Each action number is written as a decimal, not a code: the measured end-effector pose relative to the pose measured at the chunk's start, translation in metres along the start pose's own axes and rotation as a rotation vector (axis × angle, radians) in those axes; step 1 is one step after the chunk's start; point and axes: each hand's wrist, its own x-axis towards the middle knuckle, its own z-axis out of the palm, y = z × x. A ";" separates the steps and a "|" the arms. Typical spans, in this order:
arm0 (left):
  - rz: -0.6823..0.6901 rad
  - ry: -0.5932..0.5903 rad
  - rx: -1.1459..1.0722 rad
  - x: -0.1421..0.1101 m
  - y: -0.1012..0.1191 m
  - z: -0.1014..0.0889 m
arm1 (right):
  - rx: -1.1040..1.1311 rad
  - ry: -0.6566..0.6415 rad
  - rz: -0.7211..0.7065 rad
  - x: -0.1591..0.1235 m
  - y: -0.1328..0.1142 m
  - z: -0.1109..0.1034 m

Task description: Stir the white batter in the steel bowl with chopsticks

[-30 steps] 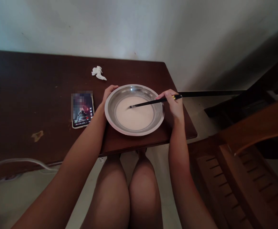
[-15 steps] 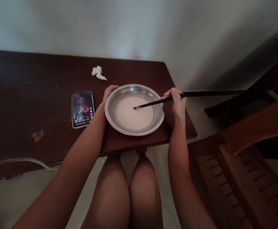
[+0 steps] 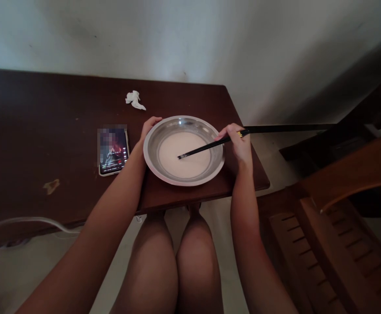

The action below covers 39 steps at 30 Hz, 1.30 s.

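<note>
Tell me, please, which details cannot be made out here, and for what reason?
All in the head view:
Left hand: most fingertips, behind the rim of the stainless-steel bowl.
Bowl bottom: under the whitish liquid.
Black chopsticks in the right hand: tips too small to judge whether immersed.
Smartphone: screen partly pixelated.
White cable: cut off by left edge.

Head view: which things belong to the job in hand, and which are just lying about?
In the job:
metal bowl, left hand against it
pale liquid in it
black chopsticks in the right hand

Lying about:
phone
crumpled white tissue
white cable
</note>
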 end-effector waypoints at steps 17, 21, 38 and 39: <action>0.015 -0.028 -0.009 0.005 -0.002 -0.004 | -0.030 0.118 -0.043 0.002 0.001 0.000; -0.001 -0.029 -0.010 0.008 -0.002 -0.007 | 0.006 0.045 -0.002 0.000 0.000 0.000; -0.011 -0.019 -0.010 0.003 -0.002 -0.002 | -0.071 0.087 -0.029 0.002 -0.001 0.001; -0.014 -0.015 -0.010 0.002 -0.001 -0.002 | -0.051 0.144 -0.026 0.003 0.000 0.000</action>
